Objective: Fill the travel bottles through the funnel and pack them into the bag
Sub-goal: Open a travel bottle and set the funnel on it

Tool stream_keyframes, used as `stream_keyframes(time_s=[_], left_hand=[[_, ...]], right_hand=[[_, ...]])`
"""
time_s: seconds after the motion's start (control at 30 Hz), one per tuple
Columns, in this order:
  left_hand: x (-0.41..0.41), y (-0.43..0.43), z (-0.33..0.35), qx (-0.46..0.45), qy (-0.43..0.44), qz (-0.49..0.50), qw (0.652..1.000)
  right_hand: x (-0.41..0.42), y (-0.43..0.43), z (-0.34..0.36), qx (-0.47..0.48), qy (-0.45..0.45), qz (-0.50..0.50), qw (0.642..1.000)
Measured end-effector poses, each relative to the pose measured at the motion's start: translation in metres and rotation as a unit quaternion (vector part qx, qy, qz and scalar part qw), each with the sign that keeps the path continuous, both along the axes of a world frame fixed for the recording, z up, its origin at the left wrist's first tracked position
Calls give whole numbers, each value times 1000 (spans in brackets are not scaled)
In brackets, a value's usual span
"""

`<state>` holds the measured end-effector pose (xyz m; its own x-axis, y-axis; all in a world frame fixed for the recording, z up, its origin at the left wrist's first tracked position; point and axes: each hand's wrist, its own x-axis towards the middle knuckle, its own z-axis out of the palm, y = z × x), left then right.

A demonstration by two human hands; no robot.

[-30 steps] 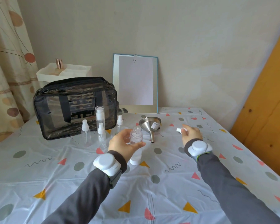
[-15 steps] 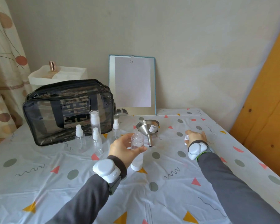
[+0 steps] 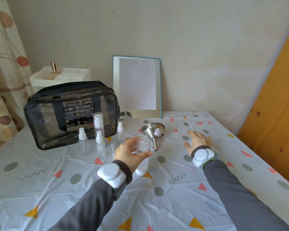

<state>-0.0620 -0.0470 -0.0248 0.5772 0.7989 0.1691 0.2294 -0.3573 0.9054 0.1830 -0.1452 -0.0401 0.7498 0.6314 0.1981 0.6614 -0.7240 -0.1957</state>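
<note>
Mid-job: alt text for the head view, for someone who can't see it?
The left hand grips an uncapped clear bottle over the patterned table; the right hand lies flat on it, palm down. A steel funnel lies tilted behind the bottle, and four spray bottles stand before a transparent black-trimmed bag.

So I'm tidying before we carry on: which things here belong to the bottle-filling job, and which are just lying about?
Job: open bottle in left hand, funnel, four small bottles, clear bag.
Lying about: board with paper, white tray, curtain.
</note>
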Motion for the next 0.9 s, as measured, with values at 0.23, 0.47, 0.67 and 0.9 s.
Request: stream_keyframes(time_s=[0.23, 0.47, 0.67, 0.9], left_hand=[[-1, 0, 1, -8, 9, -11, 1000], [-6, -2, 1, 3, -4, -35, 999], [-9, 1, -3, -1, -19, -62, 998], [-17, 0, 5, 75, 23, -81, 994]], right_hand=[[-97, 5, 34, 337, 216, 214, 891], [-148, 7, 36, 291, 321, 293, 852], [-151, 13, 30, 291, 302, 271, 867], [-152, 24, 22, 279, 301, 233, 881]])
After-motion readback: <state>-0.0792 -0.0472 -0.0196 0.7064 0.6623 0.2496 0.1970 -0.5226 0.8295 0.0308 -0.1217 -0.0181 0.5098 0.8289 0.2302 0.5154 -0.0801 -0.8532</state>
